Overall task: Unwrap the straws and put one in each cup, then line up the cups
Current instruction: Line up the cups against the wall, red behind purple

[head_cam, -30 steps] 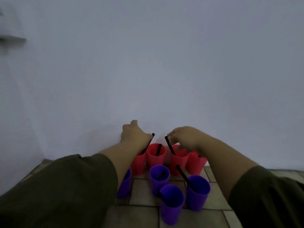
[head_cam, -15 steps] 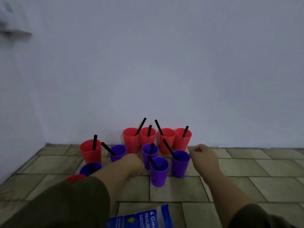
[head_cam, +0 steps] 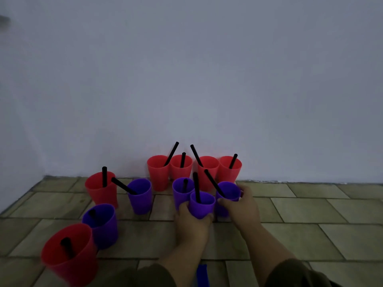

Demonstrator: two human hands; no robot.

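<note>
Most of the view is a plain pale grey wall (head_cam: 186,79), and below it lies a floor of oblong greenish-brown tiles (head_cam: 310,210). Eleven plastic cups stand on that floor, each with a black straw in it. A row of four red plastic cups (head_cam: 180,172) stands side by side against the wall. Left of the row are a lone red cup (head_cam: 101,195) and a purple cup (head_cam: 139,201) just beside it. Nearer the camera stand a second purple cup (head_cam: 101,228) and a blurred red cup (head_cam: 68,264).

Both forearms come up from the bottom edge in dark olive sleeves (head_cam: 294,274). The left hand (head_cam: 191,224) has its grip wrapped round the lower wall of the front purple plastic cup (head_cam: 202,208), thumb on the cup's left and fingers on its right, with the mouth clear above the hand. The right hand (head_cam: 242,208) has its grip curled round the right-side purple plastic cup (head_cam: 229,192), thumb across the near wall and fingers round the far side by the rim. A third purple cup (head_cam: 180,193) stands just behind the left hand.

The upright black straw (head_cam: 196,187) in the left hand's cup rises almost vertically, its top tilted slightly left. The leaning black straw (head_cam: 214,184) in the right hand's cup slants up and to the left, towards the red row.

A small blue strip (head_cam: 202,274) shows between the forearms.
</note>
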